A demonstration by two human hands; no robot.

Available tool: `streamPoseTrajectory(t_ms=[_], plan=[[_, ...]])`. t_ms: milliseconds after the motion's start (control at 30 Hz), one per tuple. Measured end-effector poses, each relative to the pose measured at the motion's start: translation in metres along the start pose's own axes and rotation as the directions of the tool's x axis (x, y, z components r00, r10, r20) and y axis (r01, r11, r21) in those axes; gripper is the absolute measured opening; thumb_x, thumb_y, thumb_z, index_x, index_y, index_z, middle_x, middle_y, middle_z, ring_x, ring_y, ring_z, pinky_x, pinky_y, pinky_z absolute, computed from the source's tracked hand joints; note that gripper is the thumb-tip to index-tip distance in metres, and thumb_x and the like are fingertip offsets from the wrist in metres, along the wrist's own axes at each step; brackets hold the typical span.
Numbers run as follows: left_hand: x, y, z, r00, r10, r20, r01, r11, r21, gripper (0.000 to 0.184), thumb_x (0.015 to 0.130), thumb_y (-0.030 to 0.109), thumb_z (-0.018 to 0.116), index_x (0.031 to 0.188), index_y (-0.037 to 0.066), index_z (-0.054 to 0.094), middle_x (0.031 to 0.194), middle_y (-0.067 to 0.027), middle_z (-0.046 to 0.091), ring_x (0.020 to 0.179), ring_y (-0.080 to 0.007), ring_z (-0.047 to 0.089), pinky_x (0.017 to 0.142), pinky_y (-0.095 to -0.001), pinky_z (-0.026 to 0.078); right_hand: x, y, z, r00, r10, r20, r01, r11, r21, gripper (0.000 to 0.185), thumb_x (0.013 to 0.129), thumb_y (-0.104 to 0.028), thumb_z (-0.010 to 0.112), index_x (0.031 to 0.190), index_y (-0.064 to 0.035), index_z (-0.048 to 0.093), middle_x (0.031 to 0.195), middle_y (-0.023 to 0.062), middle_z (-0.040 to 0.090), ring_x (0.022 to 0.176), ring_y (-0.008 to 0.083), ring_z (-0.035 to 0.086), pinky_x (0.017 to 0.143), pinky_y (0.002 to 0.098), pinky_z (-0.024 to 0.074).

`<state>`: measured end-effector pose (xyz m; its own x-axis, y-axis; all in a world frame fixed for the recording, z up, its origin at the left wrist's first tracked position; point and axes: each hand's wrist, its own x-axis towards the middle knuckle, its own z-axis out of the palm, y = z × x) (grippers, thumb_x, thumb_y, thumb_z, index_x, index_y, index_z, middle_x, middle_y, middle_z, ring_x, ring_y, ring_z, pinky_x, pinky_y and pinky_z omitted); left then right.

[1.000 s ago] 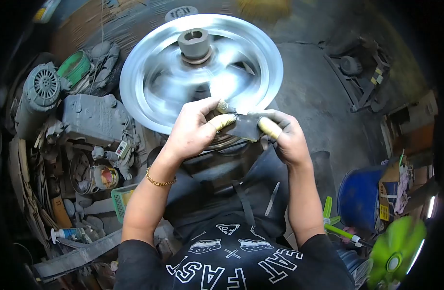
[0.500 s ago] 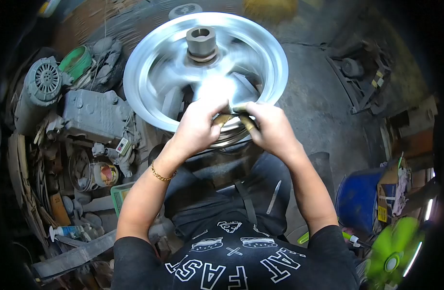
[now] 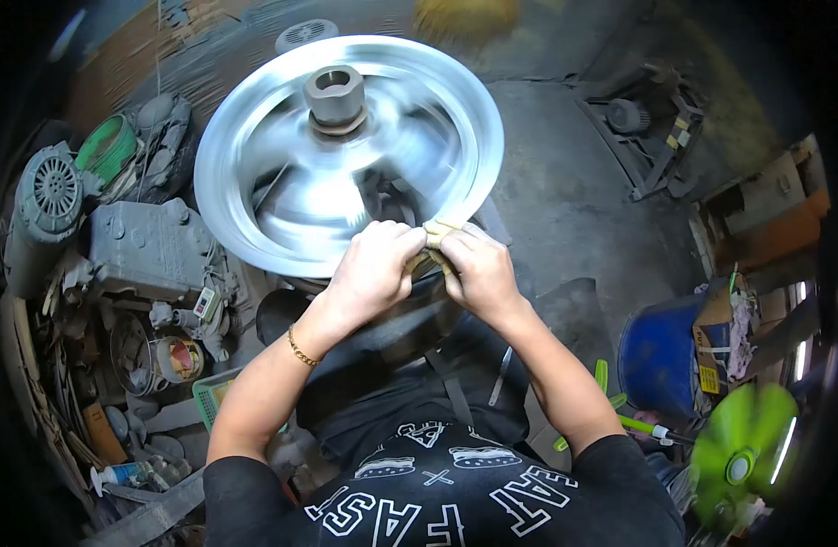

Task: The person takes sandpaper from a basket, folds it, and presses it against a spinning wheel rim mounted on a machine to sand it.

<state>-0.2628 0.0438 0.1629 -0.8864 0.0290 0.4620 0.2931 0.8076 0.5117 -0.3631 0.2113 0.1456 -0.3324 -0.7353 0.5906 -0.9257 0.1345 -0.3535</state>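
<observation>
A shiny metal wheel (image 3: 264,246), blurred by spinning, sits tilted on a shaft with a grey hex nut (image 3: 334,94) at its hub. At its near right rim my left hand (image 3: 375,264) is closed, thumb and fingers pressed together. My right hand (image 3: 481,273) is closed right beside it, the fingertips of both nearly touching. Yellow wraps cover some fingertips. The small dark sheet between the hands is almost wholly hidden by the fingers and rim.
A grey motor (image 3: 52,194) and a dusty gearbox (image 3: 145,246) stand at the left. A green fan (image 3: 742,465) blurs at the lower right, near a blue drum (image 3: 656,351). A metal frame with a motor (image 3: 627,116) lies on the floor at the upper right.
Both hands have come together from holding the dark sheet apart above the near rim to pressing at the rim. The whole view has shifted slightly.
</observation>
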Motion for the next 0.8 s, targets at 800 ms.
streamPoseTrajectory(t_ms=[800], plan=[[0.019,0.013,0.033,0.997,0.066,-0.037,-0.059,0.987,0.149,0.02,0.069,-0.004,0.061,0.087,0.002,0.055,0.084,-0.0129,0.058,0.082,-0.0336,0.058,0.078,-0.0428,0.048,-0.023,0.023,0.012,0.962,0.102,-0.253,-0.084,0.993,0.084,0.035,0.075,0.01,0.066,0.107,-0.0003,0.073,0.112,0.0161,0.073,0.113,0.0346,0.068,0.097,0.0409,0.0538]])
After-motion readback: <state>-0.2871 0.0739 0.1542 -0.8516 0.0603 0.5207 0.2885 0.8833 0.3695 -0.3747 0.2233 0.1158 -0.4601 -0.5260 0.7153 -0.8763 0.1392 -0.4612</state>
